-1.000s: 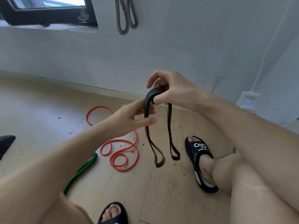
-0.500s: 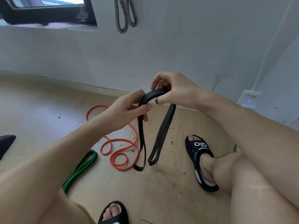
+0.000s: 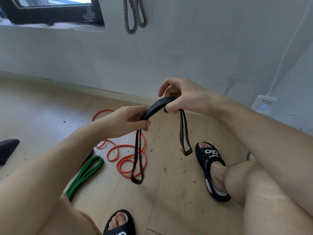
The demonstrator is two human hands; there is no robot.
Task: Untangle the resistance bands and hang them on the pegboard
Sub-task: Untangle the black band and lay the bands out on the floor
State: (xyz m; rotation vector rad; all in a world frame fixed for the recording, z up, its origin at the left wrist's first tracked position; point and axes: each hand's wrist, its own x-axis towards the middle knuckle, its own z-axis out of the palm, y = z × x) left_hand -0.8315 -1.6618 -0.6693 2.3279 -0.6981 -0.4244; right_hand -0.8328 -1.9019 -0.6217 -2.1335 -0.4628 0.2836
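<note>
Our arms and hands are bare, with no sleeves, gloves, watch or rings showing on the left hand (image 3: 128, 118) or the right hand (image 3: 182, 97). Our legs are bare as well. We wear black open-toed slide sandals: the right sandal (image 3: 210, 168) has white lettering on its strap and a white inner sole edge, and the left sandal (image 3: 119, 223) shows white lettering too.

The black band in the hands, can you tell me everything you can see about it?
The black band is a flat, rubbery-looking strap, doubled over. The left hand and right hand each grip it, and the stretch between them arches upward. Two loops hang down in the air: a longer one below the left hand, in front of the orange band lying on the floor, and a shorter one below the right hand.
</note>
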